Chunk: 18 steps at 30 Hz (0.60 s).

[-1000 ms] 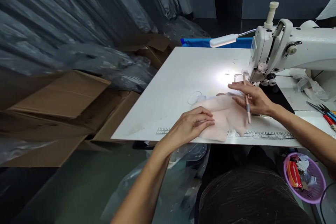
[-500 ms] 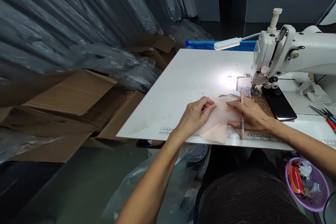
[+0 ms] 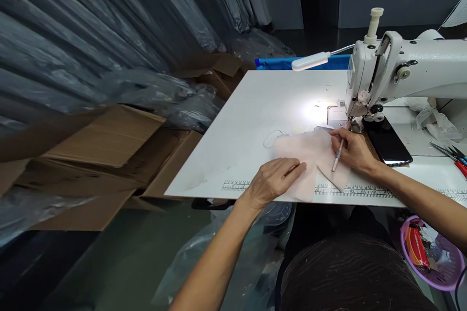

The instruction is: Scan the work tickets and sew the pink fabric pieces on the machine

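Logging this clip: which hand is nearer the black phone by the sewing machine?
The right. The right hand, with a pencil-like tool, is just left of the phone; the left hand is farther left, on the pale pink fabric.

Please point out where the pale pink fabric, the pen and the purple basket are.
Pale pink fabric point(image 3: 312, 152): head view, upper middle.
Pen point(image 3: 339, 152): head view, barrel beside the fingers.
Purple basket point(image 3: 454, 258): head view, inner wall.
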Each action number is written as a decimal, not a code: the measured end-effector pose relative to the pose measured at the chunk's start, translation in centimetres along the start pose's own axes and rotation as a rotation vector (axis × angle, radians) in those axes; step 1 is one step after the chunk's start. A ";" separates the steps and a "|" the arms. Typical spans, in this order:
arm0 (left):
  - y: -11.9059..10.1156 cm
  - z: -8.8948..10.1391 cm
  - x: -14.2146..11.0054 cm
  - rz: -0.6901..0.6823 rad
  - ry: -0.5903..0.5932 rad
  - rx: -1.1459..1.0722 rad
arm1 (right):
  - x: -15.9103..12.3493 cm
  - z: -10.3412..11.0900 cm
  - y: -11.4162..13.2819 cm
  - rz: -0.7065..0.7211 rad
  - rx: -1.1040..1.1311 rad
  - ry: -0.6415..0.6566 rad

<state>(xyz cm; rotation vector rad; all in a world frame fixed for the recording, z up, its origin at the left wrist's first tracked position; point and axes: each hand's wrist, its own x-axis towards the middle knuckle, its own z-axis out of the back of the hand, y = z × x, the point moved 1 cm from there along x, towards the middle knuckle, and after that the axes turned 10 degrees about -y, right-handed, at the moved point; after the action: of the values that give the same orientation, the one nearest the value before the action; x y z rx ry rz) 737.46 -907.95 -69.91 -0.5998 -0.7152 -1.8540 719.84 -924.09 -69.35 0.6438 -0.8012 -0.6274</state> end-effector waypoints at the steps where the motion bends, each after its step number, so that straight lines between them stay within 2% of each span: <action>1: 0.1 -0.1 0.1 0.001 -0.015 -0.012 | 0.0 -0.1 -0.2 0.010 -0.012 0.002; 3: 0.3 -0.3 0.2 0.036 -0.064 -0.057 | -0.1 -0.2 -0.5 0.049 -0.040 -0.004; 5: 0.6 -0.6 0.2 0.107 -0.086 -0.135 | -0.5 0.1 -0.5 0.159 -0.117 -0.063; 9: 0.7 -0.6 0.5 0.239 0.039 -0.275 | -1.9 1.1 1.3 0.607 -0.334 -0.283; 11: 0.5 -0.3 0.8 0.275 0.114 -0.280 | -2.2 1.2 2.6 0.830 -0.324 -0.233; 13: 0.3 0.0 1.1 0.289 0.153 -0.274 | -2.0 1.0 3.5 0.975 -0.305 -0.091; 15: 0.4 0.0 1.4 0.284 0.121 -0.255 | -1.4 0.5 3.5 1.012 -0.335 0.030; 18: 1.0 -0.2 1.6 0.294 -0.065 -0.118 | -0.3 -0.1 2.1 0.921 -0.376 0.115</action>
<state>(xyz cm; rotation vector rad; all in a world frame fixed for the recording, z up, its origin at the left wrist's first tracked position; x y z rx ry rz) 737.79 -909.39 -68.71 -0.8005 -0.5298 -1.6161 720.29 -922.46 -68.02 -0.0681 -0.7490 0.1104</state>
